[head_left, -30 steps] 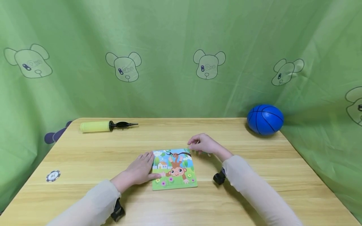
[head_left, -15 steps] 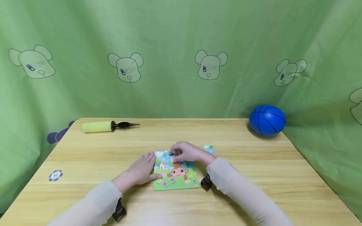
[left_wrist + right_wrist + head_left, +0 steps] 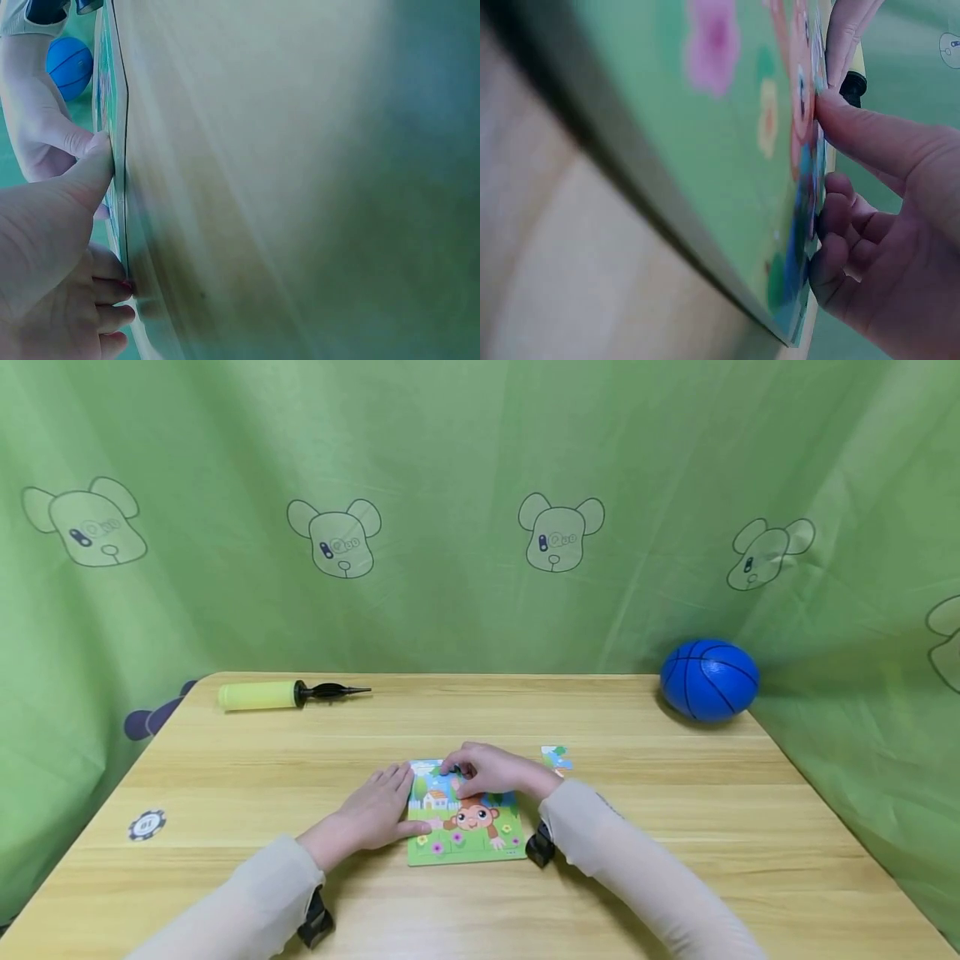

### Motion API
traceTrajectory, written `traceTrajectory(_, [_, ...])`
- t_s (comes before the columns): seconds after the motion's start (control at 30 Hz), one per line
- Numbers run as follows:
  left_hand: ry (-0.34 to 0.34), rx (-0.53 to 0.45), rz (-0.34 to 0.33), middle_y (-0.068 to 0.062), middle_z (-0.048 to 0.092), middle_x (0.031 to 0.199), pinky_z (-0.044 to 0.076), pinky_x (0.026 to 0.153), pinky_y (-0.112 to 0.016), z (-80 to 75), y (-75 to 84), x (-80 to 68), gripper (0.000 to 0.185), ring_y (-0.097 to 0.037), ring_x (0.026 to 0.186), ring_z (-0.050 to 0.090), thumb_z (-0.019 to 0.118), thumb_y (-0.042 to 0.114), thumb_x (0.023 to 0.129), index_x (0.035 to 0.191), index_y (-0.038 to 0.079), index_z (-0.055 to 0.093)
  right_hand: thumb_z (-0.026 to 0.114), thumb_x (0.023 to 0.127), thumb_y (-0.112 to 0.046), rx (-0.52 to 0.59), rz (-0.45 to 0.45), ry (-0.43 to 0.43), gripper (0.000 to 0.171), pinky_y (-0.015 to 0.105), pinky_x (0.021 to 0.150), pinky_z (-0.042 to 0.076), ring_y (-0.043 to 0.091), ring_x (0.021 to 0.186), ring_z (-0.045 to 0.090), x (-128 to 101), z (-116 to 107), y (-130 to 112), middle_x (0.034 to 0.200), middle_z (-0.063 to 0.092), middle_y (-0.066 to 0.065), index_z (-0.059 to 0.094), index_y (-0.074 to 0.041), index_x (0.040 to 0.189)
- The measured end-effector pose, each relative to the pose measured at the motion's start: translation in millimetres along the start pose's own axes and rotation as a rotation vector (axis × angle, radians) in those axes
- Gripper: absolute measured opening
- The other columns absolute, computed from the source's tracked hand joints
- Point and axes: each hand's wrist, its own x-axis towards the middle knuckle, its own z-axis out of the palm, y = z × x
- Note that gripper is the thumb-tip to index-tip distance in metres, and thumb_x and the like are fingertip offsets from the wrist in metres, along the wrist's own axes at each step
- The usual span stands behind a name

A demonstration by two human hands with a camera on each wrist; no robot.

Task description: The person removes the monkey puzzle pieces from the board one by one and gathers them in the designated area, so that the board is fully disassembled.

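Note:
A square jigsaw puzzle [image 3: 468,850] with a monkey picture lies flat on the table in front of me. My left hand [image 3: 367,814] rests along its left edge, fingers extended and thumb reaching onto its face. In the left wrist view, the left thumb [image 3: 94,169] overlaps the puzzle's border. Over the upper part of the picture, my right hand [image 3: 491,772] pinches with thumb and curled fingers at a puzzle piece, which the fingers mostly hide. The right wrist view shows that thumb [image 3: 847,116] right at the board's surface. Loose puzzle pieces [image 3: 555,755] lie beyond the right wrist.
A yellow hand pump [image 3: 258,695] lies at the table's back left and a blue ball [image 3: 708,681] sits at the back right corner. Near the left edge is a poker chip [image 3: 147,825]. A green curtain [image 3: 450,618] hangs behind the table [image 3: 637,902].
My right hand has moved left from the puzzle's upper right corner onto its upper middle, uncovering the loose pieces on the table. My left hand has stayed at the left edge.

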Motion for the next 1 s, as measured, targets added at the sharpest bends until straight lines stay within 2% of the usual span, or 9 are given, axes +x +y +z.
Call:
traceTrajectory(0.17, [-0.004,-0.007,-0.010,-0.025,0.024,0.145,0.018,0.108,-0.046,0.7,-0.9,0.1,0.087,-0.037,0.133,0.021,0.050,0.056,0.087,0.138,-0.011,0.029,0.066,0.086,-0.011,0.040,0.024,0.002,0.029,0.027,0.065,0.037,0.016,0.075,0.040,0.7,-0.1,-1.1,0.087,0.047,0.005,0.061,-0.012,0.114])
traceTrajectory(0.47, [-0.002,-0.003,-0.003,-0.026,0.025,0.144,0.019,0.108,-0.046,1.2,-0.5,1.0,0.087,-0.037,0.133,0.022,0.050,0.056,0.087,0.137,-0.012,0.030,0.068,0.083,-0.009,0.093,0.042,0.036,0.030,0.031,0.074,0.038,0.022,0.087,0.040,-1.5,-0.8,-0.5,0.098,0.046,0.006,0.063,-0.013,0.112])
traceTrajectory(0.8, [-0.001,-0.006,-0.007,-0.025,0.024,0.145,0.018,0.108,-0.046,1.9,-1.5,0.5,0.088,-0.037,0.133,0.021,0.050,0.057,0.087,0.138,-0.011,0.029,0.064,0.085,-0.006,0.086,0.052,0.110,0.036,0.030,0.075,0.042,0.016,0.086,0.045,-5.3,0.2,6.3,0.106,0.050,0.004,0.057,-0.006,0.119])
traceTrajectory(0.9, [-0.001,-0.007,-0.003,-0.026,0.024,0.145,0.018,0.108,-0.046,1.6,-1.5,0.5,0.087,-0.037,0.133,0.021,0.050,0.056,0.087,0.138,-0.012,0.029,0.064,0.085,-0.007,0.118,0.065,0.128,0.032,0.029,0.071,0.042,0.016,0.080,0.046,-7.1,-1.0,6.7,0.105,0.051,0.005,0.059,-0.008,0.117])
traceTrajectory(1.0, [-0.002,-0.006,-0.001,-0.026,0.023,0.145,0.018,0.108,-0.046,1.2,-1.4,0.8,0.087,-0.037,0.133,0.021,0.050,0.056,0.087,0.138,-0.011,0.029,0.063,0.085,-0.005,0.180,0.058,0.147,0.030,0.029,0.063,0.043,0.017,0.070,0.046,-8.3,-2.4,7.7,0.097,0.053,0.006,0.060,-0.010,0.114])
